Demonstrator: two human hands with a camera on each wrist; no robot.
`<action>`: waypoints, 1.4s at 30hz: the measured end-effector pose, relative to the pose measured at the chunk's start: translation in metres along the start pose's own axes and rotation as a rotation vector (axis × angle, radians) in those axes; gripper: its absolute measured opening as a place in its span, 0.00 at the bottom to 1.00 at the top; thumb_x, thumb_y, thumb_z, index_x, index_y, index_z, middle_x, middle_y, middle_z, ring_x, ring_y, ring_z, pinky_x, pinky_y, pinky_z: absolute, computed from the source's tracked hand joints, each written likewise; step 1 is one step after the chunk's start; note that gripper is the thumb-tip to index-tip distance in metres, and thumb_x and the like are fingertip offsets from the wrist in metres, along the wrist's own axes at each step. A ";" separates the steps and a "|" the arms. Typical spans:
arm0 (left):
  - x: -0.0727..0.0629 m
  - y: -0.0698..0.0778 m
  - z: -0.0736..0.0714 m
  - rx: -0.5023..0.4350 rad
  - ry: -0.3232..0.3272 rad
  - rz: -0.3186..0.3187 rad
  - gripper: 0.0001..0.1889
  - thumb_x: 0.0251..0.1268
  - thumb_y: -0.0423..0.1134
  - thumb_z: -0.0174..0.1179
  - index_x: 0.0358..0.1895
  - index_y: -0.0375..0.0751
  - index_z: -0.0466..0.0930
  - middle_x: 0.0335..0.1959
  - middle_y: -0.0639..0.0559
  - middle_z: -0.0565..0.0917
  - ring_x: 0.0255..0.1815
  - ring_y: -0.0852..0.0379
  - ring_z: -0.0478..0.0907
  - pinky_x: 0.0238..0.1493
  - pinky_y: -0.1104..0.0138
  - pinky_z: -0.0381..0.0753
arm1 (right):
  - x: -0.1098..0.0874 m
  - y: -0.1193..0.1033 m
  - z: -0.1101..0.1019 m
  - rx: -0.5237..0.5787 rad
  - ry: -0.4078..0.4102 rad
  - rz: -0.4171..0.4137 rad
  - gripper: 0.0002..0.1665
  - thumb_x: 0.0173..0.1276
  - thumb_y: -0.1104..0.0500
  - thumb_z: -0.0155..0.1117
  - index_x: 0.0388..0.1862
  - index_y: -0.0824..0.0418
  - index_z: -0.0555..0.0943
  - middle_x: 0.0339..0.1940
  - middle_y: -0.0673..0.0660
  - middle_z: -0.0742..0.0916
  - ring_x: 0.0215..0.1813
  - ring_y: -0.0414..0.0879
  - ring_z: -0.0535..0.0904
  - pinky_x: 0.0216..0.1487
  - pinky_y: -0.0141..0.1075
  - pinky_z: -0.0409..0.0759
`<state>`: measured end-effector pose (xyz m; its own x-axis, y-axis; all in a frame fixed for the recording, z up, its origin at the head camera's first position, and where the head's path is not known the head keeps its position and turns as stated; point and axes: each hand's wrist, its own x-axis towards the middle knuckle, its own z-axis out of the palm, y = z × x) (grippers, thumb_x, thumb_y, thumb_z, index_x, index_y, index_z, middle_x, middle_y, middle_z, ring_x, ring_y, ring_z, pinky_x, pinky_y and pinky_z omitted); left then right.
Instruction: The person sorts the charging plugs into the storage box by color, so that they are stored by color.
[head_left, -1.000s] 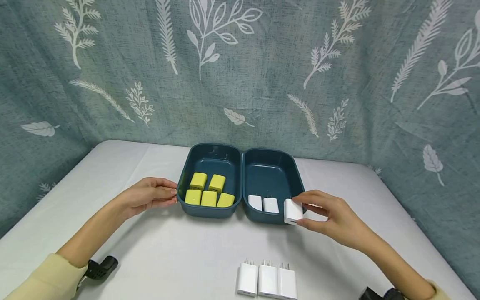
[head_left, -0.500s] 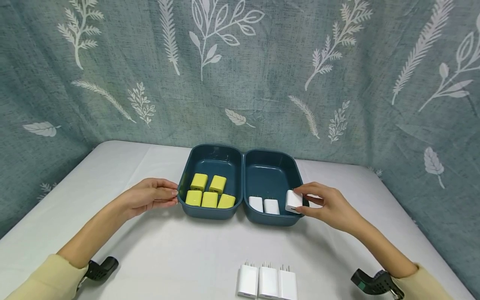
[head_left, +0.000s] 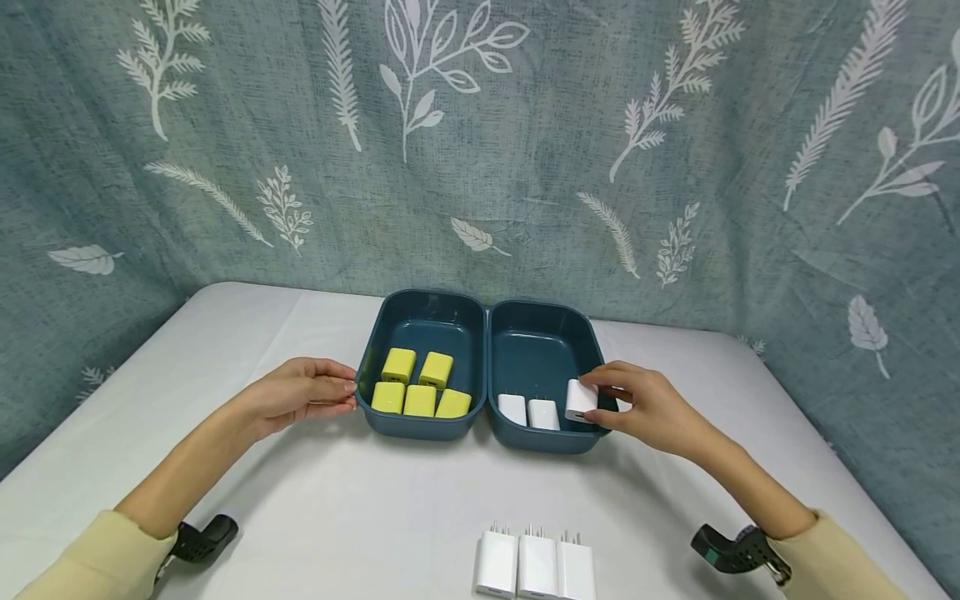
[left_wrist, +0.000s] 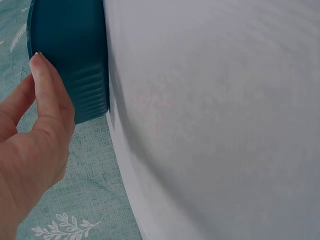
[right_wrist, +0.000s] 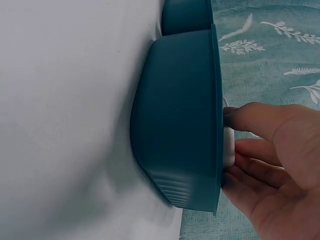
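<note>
My right hand [head_left: 648, 406] pinches a white charger plug [head_left: 581, 400] between thumb and fingers, inside the near right corner of the right blue bin [head_left: 517, 435]. In the right wrist view, a strip of this charger [right_wrist: 229, 147] shows past the bin wall. Two white chargers [head_left: 512, 408] stand in the same bin, to its left. My left hand [head_left: 303, 390] touches the left side of the left blue bin [head_left: 420, 427] with its fingertips, fingers fairly straight. Several yellow charger blocks [head_left: 419, 401] lie in that bin. In the left wrist view, the fingertips meet the bin's rim.
Three white chargers [head_left: 537, 567] lie side by side on the white tablecloth [head_left: 360, 517] at the front, prongs pointing away. The two bins stand edge to edge. A green leaf-patterned curtain [head_left: 525, 167] hangs behind the table.
My right hand has carried the white charger from above the right bin's front rim back and slightly left, down into the bin. The left hand stays at the left bin.
</note>
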<state>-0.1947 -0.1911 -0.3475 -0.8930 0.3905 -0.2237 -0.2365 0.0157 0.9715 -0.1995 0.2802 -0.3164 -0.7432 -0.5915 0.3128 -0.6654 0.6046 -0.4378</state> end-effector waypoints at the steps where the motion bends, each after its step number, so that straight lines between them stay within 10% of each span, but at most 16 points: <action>1: 0.000 0.000 0.000 -0.001 -0.001 0.002 0.19 0.73 0.27 0.53 0.61 0.20 0.63 0.41 0.44 0.82 0.43 0.54 0.84 0.52 0.63 0.84 | 0.000 0.000 0.000 -0.008 0.001 -0.009 0.23 0.60 0.63 0.76 0.55 0.63 0.83 0.48 0.53 0.84 0.48 0.49 0.82 0.52 0.46 0.85; 14: 0.000 0.000 0.000 -0.006 0.000 0.005 0.19 0.73 0.27 0.54 0.60 0.20 0.64 0.41 0.44 0.82 0.43 0.54 0.84 0.52 0.63 0.84 | 0.005 0.000 0.003 -0.104 -0.030 -0.022 0.24 0.61 0.59 0.76 0.55 0.63 0.83 0.51 0.55 0.85 0.37 0.44 0.75 0.29 0.32 0.75; 42: 0.001 0.001 -0.001 -0.009 0.004 -0.001 0.19 0.74 0.28 0.53 0.60 0.20 0.63 0.41 0.43 0.82 0.42 0.55 0.84 0.52 0.63 0.84 | -0.002 -0.009 0.000 -0.113 -0.030 0.029 0.23 0.62 0.57 0.75 0.55 0.60 0.83 0.52 0.52 0.85 0.51 0.52 0.82 0.42 0.42 0.83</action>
<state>-0.1960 -0.1915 -0.3473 -0.8942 0.3870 -0.2251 -0.2410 0.0077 0.9705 -0.1926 0.2761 -0.3127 -0.7612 -0.5873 0.2750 -0.6482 0.6771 -0.3482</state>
